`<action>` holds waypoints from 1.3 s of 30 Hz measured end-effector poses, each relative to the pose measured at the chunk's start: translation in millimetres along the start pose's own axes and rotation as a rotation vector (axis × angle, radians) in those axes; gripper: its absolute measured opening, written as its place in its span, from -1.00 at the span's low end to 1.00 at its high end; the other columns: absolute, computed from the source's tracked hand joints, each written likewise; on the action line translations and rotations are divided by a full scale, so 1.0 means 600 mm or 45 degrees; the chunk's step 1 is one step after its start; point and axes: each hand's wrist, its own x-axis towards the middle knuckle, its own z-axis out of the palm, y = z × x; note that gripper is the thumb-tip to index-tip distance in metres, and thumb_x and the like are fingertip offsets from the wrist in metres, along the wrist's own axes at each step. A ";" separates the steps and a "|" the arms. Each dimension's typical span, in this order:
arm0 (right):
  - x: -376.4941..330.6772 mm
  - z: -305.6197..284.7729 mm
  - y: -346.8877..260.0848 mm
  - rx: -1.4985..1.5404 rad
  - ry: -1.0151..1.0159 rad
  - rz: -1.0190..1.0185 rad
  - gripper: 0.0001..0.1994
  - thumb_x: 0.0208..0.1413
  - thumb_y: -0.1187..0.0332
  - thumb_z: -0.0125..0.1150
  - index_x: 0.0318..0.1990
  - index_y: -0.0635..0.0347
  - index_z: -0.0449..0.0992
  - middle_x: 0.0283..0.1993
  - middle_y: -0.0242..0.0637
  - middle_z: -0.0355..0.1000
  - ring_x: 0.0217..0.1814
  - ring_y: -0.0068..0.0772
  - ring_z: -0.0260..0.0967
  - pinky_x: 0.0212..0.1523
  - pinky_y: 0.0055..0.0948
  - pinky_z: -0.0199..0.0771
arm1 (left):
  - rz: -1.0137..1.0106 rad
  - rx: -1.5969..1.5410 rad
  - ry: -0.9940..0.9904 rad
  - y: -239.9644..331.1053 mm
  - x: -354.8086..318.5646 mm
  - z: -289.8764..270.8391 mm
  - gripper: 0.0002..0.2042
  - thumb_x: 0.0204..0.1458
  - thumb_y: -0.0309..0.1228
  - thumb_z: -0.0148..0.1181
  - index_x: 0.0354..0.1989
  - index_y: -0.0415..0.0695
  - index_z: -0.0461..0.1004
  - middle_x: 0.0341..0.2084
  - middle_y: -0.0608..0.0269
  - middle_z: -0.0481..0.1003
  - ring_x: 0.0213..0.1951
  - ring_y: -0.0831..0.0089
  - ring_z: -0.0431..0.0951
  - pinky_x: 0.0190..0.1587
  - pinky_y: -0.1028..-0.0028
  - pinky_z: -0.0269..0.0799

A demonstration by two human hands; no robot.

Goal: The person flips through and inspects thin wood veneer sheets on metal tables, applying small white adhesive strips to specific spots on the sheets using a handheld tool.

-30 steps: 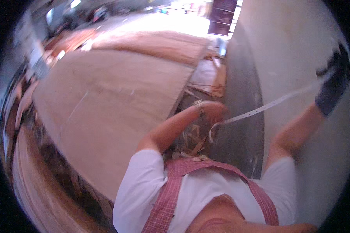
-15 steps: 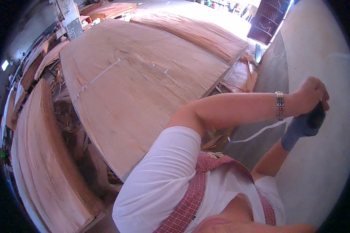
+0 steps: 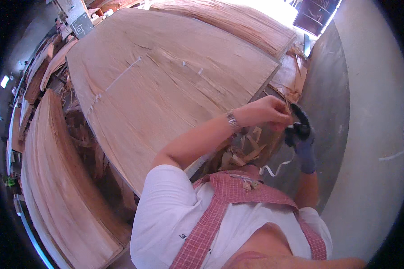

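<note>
My bare left hand (image 3: pixel 269 112), with a metal watch on the wrist, is closed in a pinch right against my right hand (image 3: pixel 300 141), which wears a blue and black glove. The two hands meet just off the right edge of a big veneer sheet (image 3: pixel 166 85). A thin white tape strip (image 3: pixel 276 169) curls down from under the gloved hand, whose fingers are closed on its upper end. The left fingertips seem to pinch the same strip, though the exact contact is hidden between the hands.
Short white tape pieces (image 3: pixel 121 74) lie on the veneer sheet. Veneer scraps (image 3: pixel 244 150) pile up below my hands. Stacked veneer sheets (image 3: pixel 63 193) run along the left. Grey floor (image 3: pixel 330 103) and a pale surface (image 3: pixel 377 134) lie to the right.
The tape was stretched long between my far-apart hands; the gloved right hand has come down and in, the hands have met, and the strip hangs slack.
</note>
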 end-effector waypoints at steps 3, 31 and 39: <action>0.037 0.028 0.052 -0.087 -0.216 0.041 -0.42 0.11 0.51 0.24 0.32 0.18 0.26 -0.39 -0.50 0.44 -0.44 -0.75 0.29 -0.41 -0.60 0.39 | -0.103 0.178 -0.001 -0.051 -0.011 -0.061 -0.79 0.07 -0.29 0.28 -0.38 -0.21 0.54 -0.52 0.33 0.53 -0.49 0.59 0.48 -0.40 0.55 0.42; 0.341 -0.092 0.773 0.473 -0.296 0.945 -0.71 0.14 0.39 0.23 0.03 0.18 0.48 -0.12 -0.38 0.54 -0.19 -0.47 0.46 -0.19 -0.41 0.52 | -1.576 0.676 1.741 -0.670 0.257 -0.219 -0.37 0.12 0.12 0.08 0.10 -0.23 0.44 0.06 -0.07 0.48 0.01 0.06 0.53 0.02 0.18 0.42; 0.350 -0.002 0.829 0.164 -0.427 0.892 -0.76 0.15 0.41 0.22 -0.04 0.24 0.56 -0.12 -0.30 0.56 -0.10 -0.52 0.46 -0.08 -0.47 0.49 | -1.662 0.908 1.510 -0.741 0.199 -0.224 -0.37 0.14 0.15 -0.04 0.22 -0.08 0.31 0.19 0.01 0.35 0.15 -0.08 0.40 0.14 0.06 0.32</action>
